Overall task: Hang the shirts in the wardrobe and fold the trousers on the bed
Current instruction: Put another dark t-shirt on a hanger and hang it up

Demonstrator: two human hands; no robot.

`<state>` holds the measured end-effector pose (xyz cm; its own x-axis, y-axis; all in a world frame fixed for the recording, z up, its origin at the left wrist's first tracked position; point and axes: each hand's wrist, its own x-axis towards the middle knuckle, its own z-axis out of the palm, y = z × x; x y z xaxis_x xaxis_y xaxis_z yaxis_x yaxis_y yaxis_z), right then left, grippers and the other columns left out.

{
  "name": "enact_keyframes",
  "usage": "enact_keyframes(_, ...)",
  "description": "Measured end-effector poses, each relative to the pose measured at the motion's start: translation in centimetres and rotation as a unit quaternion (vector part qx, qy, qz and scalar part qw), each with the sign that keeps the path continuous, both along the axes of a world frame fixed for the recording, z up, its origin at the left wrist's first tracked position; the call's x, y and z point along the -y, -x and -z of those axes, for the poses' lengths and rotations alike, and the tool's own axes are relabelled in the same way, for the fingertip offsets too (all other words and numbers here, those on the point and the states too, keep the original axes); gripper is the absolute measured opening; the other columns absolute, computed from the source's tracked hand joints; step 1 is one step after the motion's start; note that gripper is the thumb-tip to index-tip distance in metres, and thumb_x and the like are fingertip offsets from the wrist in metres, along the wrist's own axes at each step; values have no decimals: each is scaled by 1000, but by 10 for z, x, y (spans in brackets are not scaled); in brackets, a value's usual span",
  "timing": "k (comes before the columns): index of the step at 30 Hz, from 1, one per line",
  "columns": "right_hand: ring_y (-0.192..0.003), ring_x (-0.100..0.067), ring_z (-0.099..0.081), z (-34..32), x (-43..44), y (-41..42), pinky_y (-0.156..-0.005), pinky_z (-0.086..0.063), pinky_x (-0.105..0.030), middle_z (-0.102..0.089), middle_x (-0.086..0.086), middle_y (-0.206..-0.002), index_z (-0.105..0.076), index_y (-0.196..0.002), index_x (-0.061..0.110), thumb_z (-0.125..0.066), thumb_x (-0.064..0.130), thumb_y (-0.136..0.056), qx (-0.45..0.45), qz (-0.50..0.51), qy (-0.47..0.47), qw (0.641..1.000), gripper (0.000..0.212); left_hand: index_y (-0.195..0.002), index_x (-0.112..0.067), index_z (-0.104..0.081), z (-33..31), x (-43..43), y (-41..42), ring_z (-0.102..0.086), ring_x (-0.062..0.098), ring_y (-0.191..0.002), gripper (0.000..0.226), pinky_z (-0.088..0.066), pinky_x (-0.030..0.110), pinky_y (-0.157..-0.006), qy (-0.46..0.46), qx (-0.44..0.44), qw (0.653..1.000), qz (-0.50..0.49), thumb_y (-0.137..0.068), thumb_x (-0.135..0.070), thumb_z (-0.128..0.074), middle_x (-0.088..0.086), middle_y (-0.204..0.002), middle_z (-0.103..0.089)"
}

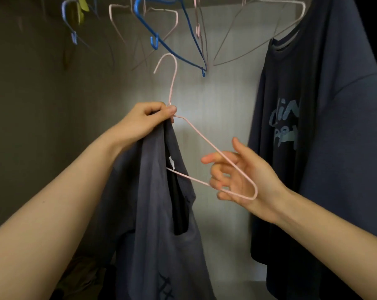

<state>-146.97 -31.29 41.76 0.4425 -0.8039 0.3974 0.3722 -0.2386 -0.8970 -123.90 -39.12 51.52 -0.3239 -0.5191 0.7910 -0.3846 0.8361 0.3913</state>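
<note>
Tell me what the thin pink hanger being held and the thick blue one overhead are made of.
The thin pink hanger looks like coated metal wire: uniformly slender, sharply bent, matte. The thick blue hanger is probably moulded plastic: broader arms, small moulded hooks, slight gloss.

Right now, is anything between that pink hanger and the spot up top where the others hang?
Yes. Empty hangers dangle directly above the hook of the pink hanger: a blue hanger and pale wire ones. A hung navy shirt crowds the right side.

Up top a blue hanger (137,8) dangles among pale wire hangers (110,13), a yellow-green hanger (82,5) far left
</note>
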Motion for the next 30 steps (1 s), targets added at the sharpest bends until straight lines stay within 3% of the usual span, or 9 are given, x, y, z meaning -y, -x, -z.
enact_keyframes(3,-91,-21,-63,4,7,0,-80,-56,-42,-66,-10,-104,-71,-115,5,-40,49,-95,51,-91,-70,992,58,-71,-16,-66,1,-1,1,-43,11,-75,35,-32,22,-67,1,-14,1000,-1,-95,-41,-60,8,-76,-52)
enact_keyframes(6,-100,-25,-63,16,15,-7,-82,-57,-41,-66,-9,-117,-66,-124,5,-52,22,-92,56,-36,-86,994,39,-66,-20,-66,1,-3,4,-41,11,-72,35,-31,17,-60,-13,-41,999,1,-91,-45,-63,6,-72,-48)
enact_keyframes(8,-103,-22,-61,23,19,-15,-84,-56,-35,-67,-4,-122,-67,-122,8,-54,6,-90,-19,16,-32,999,34,-64,-21,-68,-1,-4,4,-44,12,-73,35,-33,15,-60,-21,-79,997,5,-88,-46,-64,7,-73,-50)
enact_keyframes(10,-106,-9,-58,30,14,-24,-89,-50,-22,-66,3,-124,-69,-118,14,-52,-6,-89,-181,107,120,970,39,-63,-21,-69,-3,-5,5,-47,12,-77,35,-35,16,-65,-24,-88,996,6,-85,-48,-65,7,-74,-53)
enact_keyframes(13,-118,1,-39,36,7,-34,-101,-29,-10,-46,5,-138,-55,-135,24,-54,-1,-86,-426,210,421,773,56,-66,-19,-71,-4,-5,6,-49,11,-78,41,-35,22,-72,-29,-83,996,3,-78,-57,-66,8,-75,-55)
enact_keyframes(15,-122,-16,-31,40,4,-37,-104,-31,-28,-32,7,-141,-35,-145,38,-55,13,-85,-535,239,486,649,68,-68,-15,-71,-4,-5,6,-50,11,-80,44,-36,23,-74,-32,-84,996,2,-76,-58,-66,9,-76,-56)
enact_keyframes(19,-115,-31,-32,51,-2,-43,-91,-40,-46,-38,-4,-117,-51,-125,27,-55,38,-88,-657,256,460,540,39,-68,-13,-71,-2,-4,3,-51,10,-80,38,-37,16,-72,-32,-93,995,-16,-82,-48,-68,10,-77,-58)
enact_keyframes(25,-105,-24,-47,49,0,-6,-90,-44,-41,-44,6,-94,-60,-104,27,-49,66,-88,-670,236,387,588,43,-64,-9,-71,2,3,-16,-48,7,-69,31,-35,12,-59,-34,-128,988,-79,-87,-30,-72,6,-69,-57)
enact_keyframes(30,-93,-13,-53,27,3,26,-81,-48,-36,-53,11,-94,-54,-93,27,-55,64,-83,-637,269,381,614,38,-68,-5,-66,5,15,-28,-39,13,-66,42,-30,34,-74,-47,-106,983,-145,-79,-46,-70,2,-64,-45)
